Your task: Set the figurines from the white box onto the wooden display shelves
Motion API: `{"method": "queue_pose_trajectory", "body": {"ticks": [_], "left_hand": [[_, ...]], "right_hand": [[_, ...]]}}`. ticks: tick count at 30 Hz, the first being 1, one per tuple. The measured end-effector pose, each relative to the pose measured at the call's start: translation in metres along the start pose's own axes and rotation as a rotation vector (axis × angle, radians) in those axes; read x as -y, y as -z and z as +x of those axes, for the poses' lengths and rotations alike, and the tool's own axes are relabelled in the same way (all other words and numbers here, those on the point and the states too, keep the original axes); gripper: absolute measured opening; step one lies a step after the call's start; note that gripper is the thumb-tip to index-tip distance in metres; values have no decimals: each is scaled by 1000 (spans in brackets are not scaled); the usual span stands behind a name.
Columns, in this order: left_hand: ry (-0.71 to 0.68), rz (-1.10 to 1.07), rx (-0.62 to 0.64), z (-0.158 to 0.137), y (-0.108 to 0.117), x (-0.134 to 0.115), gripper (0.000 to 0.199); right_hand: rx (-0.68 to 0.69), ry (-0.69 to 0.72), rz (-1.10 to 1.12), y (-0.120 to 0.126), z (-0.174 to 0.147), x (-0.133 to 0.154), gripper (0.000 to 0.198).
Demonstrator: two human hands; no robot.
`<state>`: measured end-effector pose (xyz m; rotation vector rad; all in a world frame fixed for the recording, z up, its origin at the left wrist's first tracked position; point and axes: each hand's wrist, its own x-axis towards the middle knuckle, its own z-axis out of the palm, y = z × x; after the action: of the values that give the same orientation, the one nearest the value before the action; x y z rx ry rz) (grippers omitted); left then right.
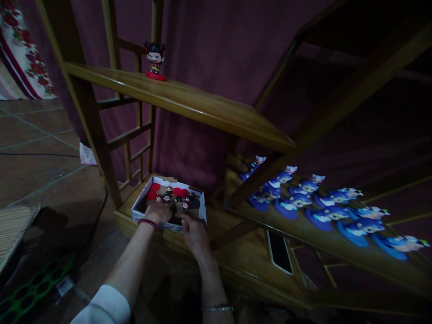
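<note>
White sleeve [106, 307], on the left forearm, at the lower edge of view; right wrist beside it with a thin band [218, 308]. Left hand [160, 212], red beaded bracelet [148, 223] at its wrist: reaching into the box over the figurines, fingers largely hidden, so whether they hold one cannot be told. Right hand [193, 231]: fingers curled at the box's near side, grip likewise unclear. Open box [203, 208], white-walled: on the lower shelf [236, 245], long axis running left to right. Dark-haired figurines [184, 205]: lying inside in mixed directions, one at the far side with head toward the back wall; red bases [180, 192] among them. Any lettering on the box is too dim to read. One similar figurine [155, 57]: upright on the upper shelf [202, 105], facing outward. Dark-faced slab [279, 252], pale-edged: lower shelf, right. Blue figurines [326, 213]: rows on round bases, right-hand shelf.
</note>
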<state>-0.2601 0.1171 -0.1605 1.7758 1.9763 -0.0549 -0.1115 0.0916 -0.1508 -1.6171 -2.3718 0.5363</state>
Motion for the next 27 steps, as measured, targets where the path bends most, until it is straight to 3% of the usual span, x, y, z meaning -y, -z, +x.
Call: {"method": "queue_pose_trajectory", "body": {"ticks": [16,27], "left_hand": [[45,9,22,4,6,-2,41],[-59,13,-32,12,-4,7,26]], "right_hand": [[87,-30,1,0,15,12,28],[81,-30,18,-1,12,12,29]]}}
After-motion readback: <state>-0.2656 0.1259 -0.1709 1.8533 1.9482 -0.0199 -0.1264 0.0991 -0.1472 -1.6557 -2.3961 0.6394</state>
